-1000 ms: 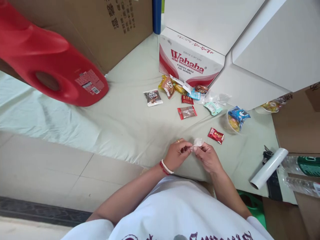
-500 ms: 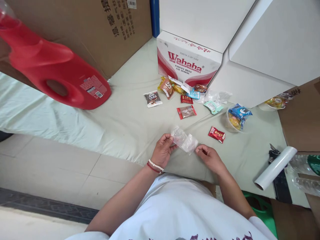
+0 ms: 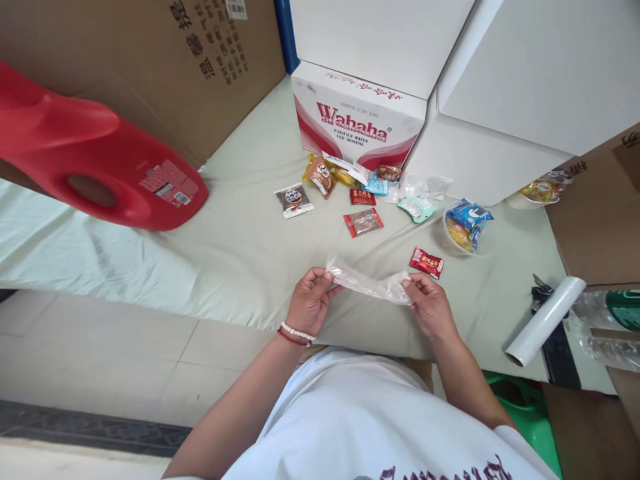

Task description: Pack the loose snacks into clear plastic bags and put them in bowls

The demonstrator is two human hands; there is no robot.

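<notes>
A crumpled clear plastic bag (image 3: pixel 369 283) is stretched between my two hands above the near edge of the table. My left hand (image 3: pixel 311 298) pinches its left end between thumb and fingers. Its right end is gripped by my right hand (image 3: pixel 429 303). Just beyond my right hand lies a small red snack packet (image 3: pixel 427 263). Farther back are a brown packet with red ends (image 3: pixel 363 222) and a dark packet with white edges (image 3: pixel 293 200). A round clear tub (image 3: pixel 459 249) to the right holds a blue packet (image 3: pixel 469 215) and a yellow one.
More snack packets lie against a white-and-red Wahaha box (image 3: pixel 357 120). A big red jug (image 3: pixel 100 160) stands at left before a cardboard box (image 3: pixel 125 60). At right are a white roll (image 3: pixel 546 321), scissors (image 3: pixel 541 288) and plastic bottles (image 3: pixel 607 310).
My right hand has moved right and up and now grips the bag's right end. The bag, folded and bunched before, is drawn out longer between both hands. The view has shifted slightly.
</notes>
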